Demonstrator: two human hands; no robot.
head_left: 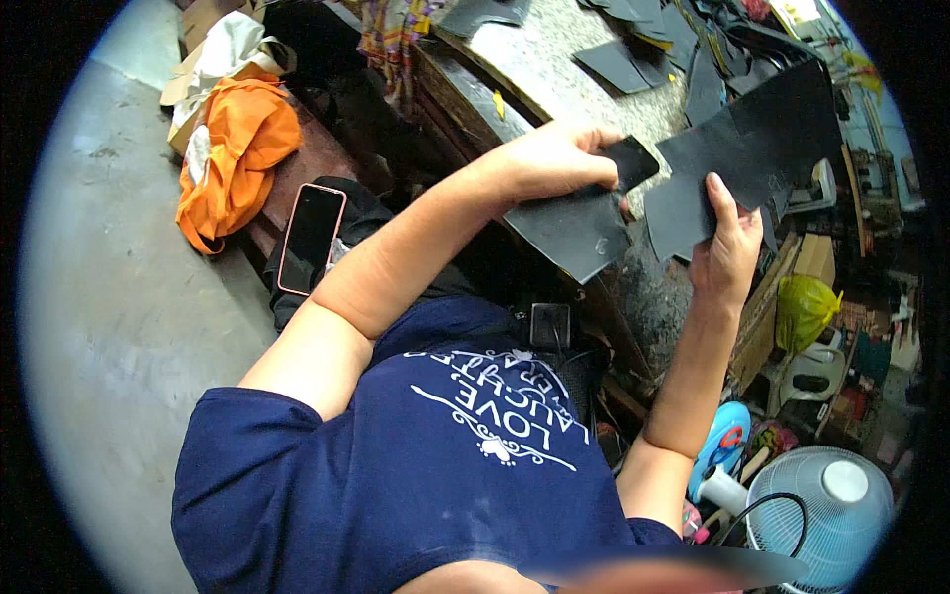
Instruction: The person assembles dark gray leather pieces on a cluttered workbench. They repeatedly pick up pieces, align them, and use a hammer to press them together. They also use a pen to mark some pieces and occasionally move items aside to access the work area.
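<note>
My left hand (564, 163) is closed over the edge of a black flat sheet (579, 236); a corner hangs toward my lap. A small dark rectangular piece (633, 163) sticks out past its fingers, and I cannot tell whether it belongs to that sheet. To the right, my right hand (730, 238) grips a larger black sheet (747, 134), thumb flat on top and fingers underneath. This sheet reaches up and away to the far right. The two sheets are close together, with a narrow gap between them. Both look thin and smooth, like leather or rubber.
Beyond my hands, a pale speckled worktop (515, 59) carries more dark cut sheets (623, 67). A pink-edged phone (313, 238) lies at my left, by an orange bag (242, 148). At right are a yellow-green plastic bag (807, 312) and a fan (821, 505).
</note>
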